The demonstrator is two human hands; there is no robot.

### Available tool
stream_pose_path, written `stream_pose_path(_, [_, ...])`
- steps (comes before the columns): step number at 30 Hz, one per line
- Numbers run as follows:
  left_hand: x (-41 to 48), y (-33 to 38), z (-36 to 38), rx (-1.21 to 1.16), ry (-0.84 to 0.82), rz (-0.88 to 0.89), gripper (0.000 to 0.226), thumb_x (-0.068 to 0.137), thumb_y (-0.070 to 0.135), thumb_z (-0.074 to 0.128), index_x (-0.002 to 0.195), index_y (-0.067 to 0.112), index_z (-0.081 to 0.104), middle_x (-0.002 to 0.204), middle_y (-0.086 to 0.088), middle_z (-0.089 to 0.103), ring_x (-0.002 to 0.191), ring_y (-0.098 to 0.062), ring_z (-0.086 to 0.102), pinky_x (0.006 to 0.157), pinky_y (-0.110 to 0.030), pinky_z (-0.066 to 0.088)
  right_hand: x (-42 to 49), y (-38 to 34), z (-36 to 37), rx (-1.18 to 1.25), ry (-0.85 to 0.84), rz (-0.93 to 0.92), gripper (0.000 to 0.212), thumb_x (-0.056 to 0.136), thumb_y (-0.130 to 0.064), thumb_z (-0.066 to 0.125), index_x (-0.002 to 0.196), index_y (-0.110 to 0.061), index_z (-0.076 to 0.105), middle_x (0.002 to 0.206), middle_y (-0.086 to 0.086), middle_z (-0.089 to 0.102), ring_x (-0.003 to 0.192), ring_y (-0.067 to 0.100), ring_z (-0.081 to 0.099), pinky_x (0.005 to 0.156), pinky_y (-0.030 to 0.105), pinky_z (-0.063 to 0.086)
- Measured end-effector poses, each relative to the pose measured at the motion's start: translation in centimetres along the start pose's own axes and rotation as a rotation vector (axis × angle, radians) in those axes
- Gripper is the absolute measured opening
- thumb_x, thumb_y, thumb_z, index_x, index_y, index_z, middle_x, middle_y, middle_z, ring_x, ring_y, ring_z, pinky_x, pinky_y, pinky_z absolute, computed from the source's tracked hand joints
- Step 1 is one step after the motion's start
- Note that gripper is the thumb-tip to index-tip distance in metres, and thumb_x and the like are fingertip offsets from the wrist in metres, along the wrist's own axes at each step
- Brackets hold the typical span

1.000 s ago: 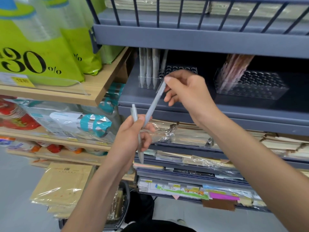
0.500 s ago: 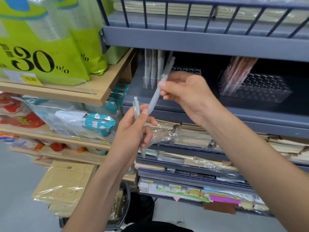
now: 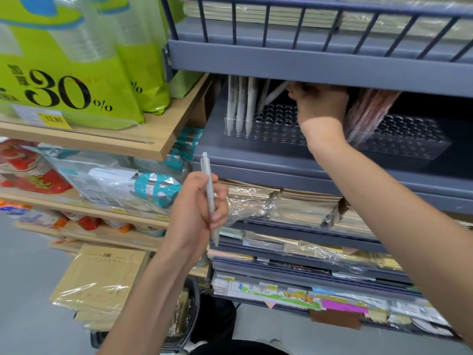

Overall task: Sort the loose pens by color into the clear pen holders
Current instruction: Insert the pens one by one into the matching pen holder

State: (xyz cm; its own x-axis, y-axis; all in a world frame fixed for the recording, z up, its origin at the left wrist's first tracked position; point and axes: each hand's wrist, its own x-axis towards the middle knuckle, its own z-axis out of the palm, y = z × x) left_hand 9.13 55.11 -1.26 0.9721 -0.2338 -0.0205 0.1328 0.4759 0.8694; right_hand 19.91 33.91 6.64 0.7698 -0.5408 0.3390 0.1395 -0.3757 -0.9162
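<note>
A: Big change from a second ago: the right hand [image 3: 318, 103] has left the left hand's side and gone up and in under the upper shelf lip [image 3: 307, 65].

B: And the slanted pen [image 3: 276, 92] has gone with it. The fingertips pinch its top end, right over the left pen holder [image 3: 268, 135], which stands at the back left corner of the grey shelf [image 3: 256, 162].

A: Is the tip in a hole?

B: I can't tell. It leans low over the grid of round holes, just beside the three pale pens [image 3: 240, 106] standing upright at the holder's left end.

A: The left hand [image 3: 198, 208] has stayed low, in front of the shelf's front edge.

B: Yes, well apart from the right one now. Its fingers are curled round the second pen [image 3: 210, 198], a slim matte grey barrel held nearly upright, clicker end up, point below the fist.

A: Materials?

B: Both holders are clear hard plastic, boxy, with holed tops. The right pen holder [image 3: 414, 144], near the shelf's right end, carries a leaning bunch of pinkish pens [image 3: 368, 111], partly behind the wrist.

A: And around it?

B: Glossy green packs [image 3: 64, 73] on a pale wooden shelf [image 3: 128, 142] to the left, and crinkly film-wrapped notebooks [image 3: 294, 203] one tier down.
</note>
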Motion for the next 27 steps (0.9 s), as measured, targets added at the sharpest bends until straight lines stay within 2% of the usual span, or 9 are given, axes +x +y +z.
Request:
stream_pose_path(4, [-0.1, 0.1, 0.0, 0.090, 0.040, 0.009, 0.020, 0.104, 0.031, 0.045, 0.106, 0.014, 0.056, 0.071, -0.002, 0.055, 0.042, -0.013, 0.035, 0.037, -0.022, 0.026, 0.4, -0.3, 1.2, -0.292, -0.066, -0.091, 0.026, 0.095, -0.026, 0.055, 0.109, -0.007, 0.066, 0.110, 0.008, 0.068, 0.105, 0.022, 0.062, 0.084, 0.021, 0.040])
stream_pose_path(7, [-0.3, 0.1, -0.2, 0.160, 0.060, -0.006, 0.026, 0.106, 0.034, 0.042, 0.115, 0.017, 0.060, 0.068, 0.000, 0.054, 0.043, -0.012, 0.033, 0.038, -0.023, 0.023, 0.5, -0.6, 2.0, -0.387, -0.105, -0.146, 0.039, 0.097, -0.036, 0.052, 0.126, -0.011, 0.059, 0.128, 0.008, 0.062, 0.120, 0.025, 0.054, 0.099, 0.026, 0.036])
stream_pose_path(10, [-0.5, 0.1, -0.4, 0.162, 0.068, -0.014, 0.028, 0.107, 0.030, 0.038, 0.116, 0.014, 0.059, 0.067, 0.001, 0.053, 0.044, -0.011, 0.030, 0.041, -0.026, 0.021, 0.8, -0.6, 2.6, -0.435, -0.138, -0.134, 0.044, 0.098, -0.041, 0.051, 0.130, -0.011, 0.056, 0.131, 0.011, 0.059, 0.122, 0.028, 0.053, 0.102, 0.031, 0.039])
stream_pose_path(14, [-0.5, 0.2, -0.7, 0.089, 0.073, 0.007, 0.023, 0.102, 0.013, 0.032, 0.112, 0.008, 0.052, 0.068, -0.002, 0.056, 0.045, -0.012, 0.034, 0.041, -0.024, 0.028, 1.2, -0.4, 3.1, -0.457, -0.189, -0.100, 0.027, 0.098, -0.039, 0.049, 0.108, -0.016, 0.058, 0.121, 0.015, 0.063, 0.113, 0.031, 0.058, 0.087, 0.030, 0.043])
stream_pose_path(17, [-0.4, 0.1, -1.0, 0.158, 0.090, 0.032, 0.023, 0.100, 0.013, 0.042, 0.115, 0.010, 0.058, 0.074, 0.000, 0.059, 0.050, -0.011, 0.042, 0.046, -0.023, 0.036, 1.4, -0.3, 3.1, -0.476, -0.202, -0.084, 0.021, 0.098, -0.042, 0.048, 0.099, -0.021, 0.049, 0.104, 0.010, 0.060, 0.102, 0.029, 0.060, 0.075, 0.025, 0.034])
stream_pose_path(19, [-0.3, -0.1, -1.2, 0.268, 0.111, 0.057, 0.024, 0.103, 0.014, 0.047, 0.117, 0.020, 0.066, 0.079, 0.006, 0.061, 0.057, -0.011, 0.048, 0.052, -0.023, 0.042, 1.3, -0.3, 2.8, -0.451, -0.207, -0.045, 0.028, 0.096, -0.046, 0.051, 0.102, -0.020, 0.057, 0.109, 0.008, 0.064, 0.101, 0.027, 0.060, 0.076, 0.026, 0.040])
stream_pose_path(22, [-0.2, -0.2, -1.3, 0.367, 0.113, 0.097, 0.026, 0.102, 0.017, 0.054, 0.120, 0.031, 0.068, 0.080, 0.008, 0.065, 0.067, -0.010, 0.054, 0.061, -0.022, 0.047, -0.1, -0.5, 1.8, -0.334, -0.125, -0.064, 0.027, 0.092, -0.039, 0.059, 0.100, -0.016, 0.070, 0.108, 0.005, 0.072, 0.106, 0.025, 0.064, 0.096, 0.032, 0.048])
stream_pose_path(24, [0.0, -0.3, -1.2, 0.354, 0.103, 0.118, 0.023, 0.099, 0.016, 0.059, 0.121, 0.023, 0.064, 0.087, 0.002, 0.073, 0.067, -0.011, 0.056, 0.062, -0.023, 0.049, -2.4, -0.5, 0.7, -0.165, -0.153, -0.097, 0.014, 0.089, -0.030, 0.063, 0.077, -0.025, 0.069, 0.084, -0.004, 0.074, 0.087, 0.019, 0.069, 0.089, 0.037, 0.053])
stream_pose_path(27, [0.3, -0.4, -0.9, 0.329, 0.108, 0.143, 0.018, 0.095, 0.016, 0.063, 0.110, 0.010, 0.055, 0.095, -0.008, 0.077, 0.066, -0.013, 0.059, 0.059, -0.022, 0.049, -6.7, -0.3, -1.1, -0.074, -0.368, -0.175, 0.017, 0.085, -0.042, 0.064, 0.071, -0.034, 0.070, 0.071, -0.015, 0.071, 0.068, 0.001, 0.064, 0.073, 0.028, 0.054])
